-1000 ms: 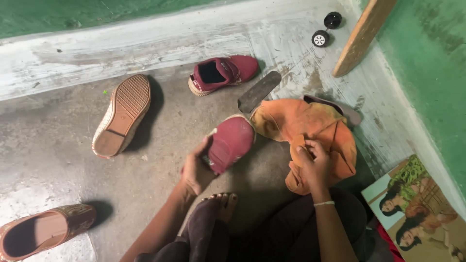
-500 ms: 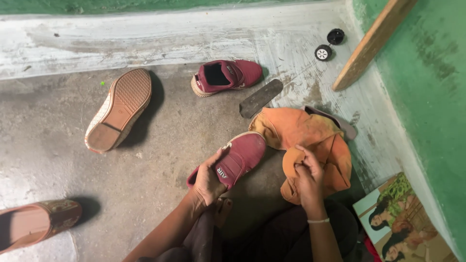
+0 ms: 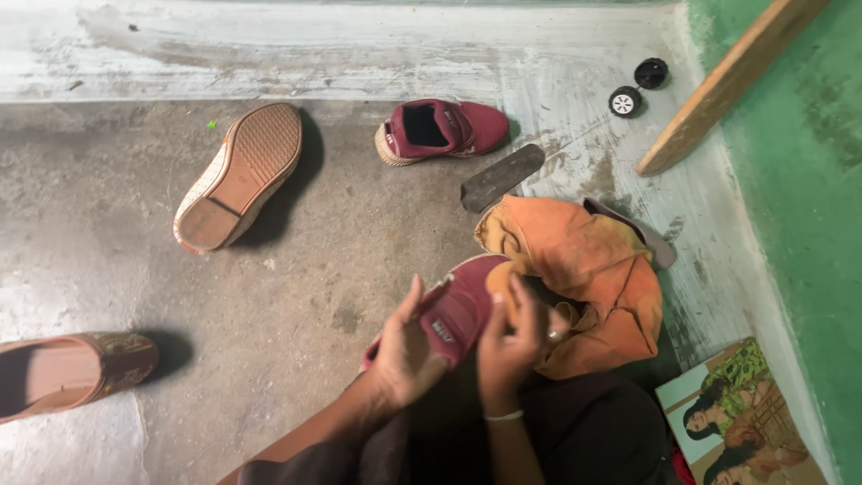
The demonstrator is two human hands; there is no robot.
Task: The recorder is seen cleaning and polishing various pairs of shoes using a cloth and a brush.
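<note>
Clasped in the left hand [image 3: 409, 350], the maroon shoe [image 3: 458, 310] now meets the right hand [image 3: 507, 346], which has carried a pinched fold of the orange cloth [image 3: 584, 269] across onto its upper — wiping (apparently) under way — cloth bulk just right.

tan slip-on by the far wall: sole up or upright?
Sole up. The tan slip-on lies flipped on the floor, its ridged sole and heel facing the camera.
</note>
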